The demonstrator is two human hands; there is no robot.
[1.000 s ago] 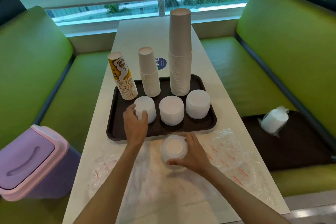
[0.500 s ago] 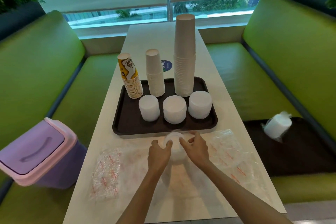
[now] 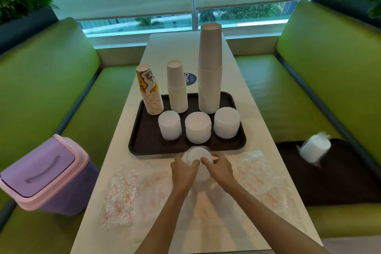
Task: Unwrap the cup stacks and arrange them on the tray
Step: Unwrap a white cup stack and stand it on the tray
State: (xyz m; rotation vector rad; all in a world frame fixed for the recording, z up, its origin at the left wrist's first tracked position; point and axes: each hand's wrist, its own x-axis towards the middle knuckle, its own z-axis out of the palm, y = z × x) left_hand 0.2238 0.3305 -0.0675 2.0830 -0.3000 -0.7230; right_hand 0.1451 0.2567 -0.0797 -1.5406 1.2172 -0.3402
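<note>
A dark tray (image 3: 140, 146) on the white table carries a yellow printed cup stack (image 3: 150, 90), a short white cup stack (image 3: 177, 86) and a tall white cup stack (image 3: 210, 68). In front of them stand three short white stacks (image 3: 170, 125) (image 3: 198, 127) (image 3: 226, 121). Just before the tray's near rim, a white stack in clear plastic wrap (image 3: 195, 155) stands on the table. My left hand (image 3: 183, 171) and my right hand (image 3: 219, 168) grip it from either side, fingers pinching at its top.
Empty clear wrappers with red print (image 3: 119, 198) (image 3: 259, 175) lie on the table near me. A purple flip-lid bin (image 3: 41, 173) sits on the left bench. On the right bench, another dark tray (image 3: 340, 181) holds a wrapped white stack (image 3: 314, 148). Green benches flank the table.
My left hand left the front-left stack on the tray and came back to the wrapped stack, joining the right hand. The camera view shifted back slightly.
</note>
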